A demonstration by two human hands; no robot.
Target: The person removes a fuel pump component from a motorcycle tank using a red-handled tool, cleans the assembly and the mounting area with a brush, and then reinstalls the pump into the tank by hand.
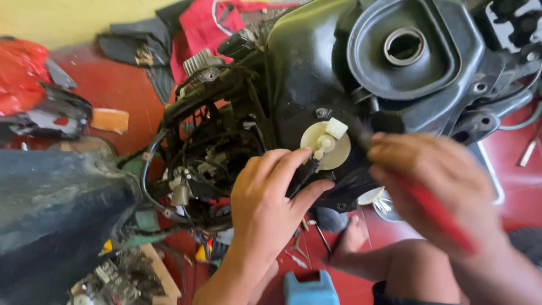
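Observation:
A stripped motorbike's black fuel tank (305, 62) fills the upper middle, its round filler opening (404, 46) at top. On the tank's side sits a cream round pump plate (333, 148) with a white connector. My left hand (265, 203) grips a black part just left of that plate, index finger reaching its edge. My right hand (440, 181), blurred, holds a red-handled tool (435, 212) whose dark tip points at the plate from the right.
Tangled black wiring and engine parts (209, 152) lie left of the tank. A dark seat or panel (51, 209) fills the lower left. Red and black body panels (34, 85) rest on the red floor. A blue object (310, 288) and small tools lie below. My knee (418, 271) is bottom right.

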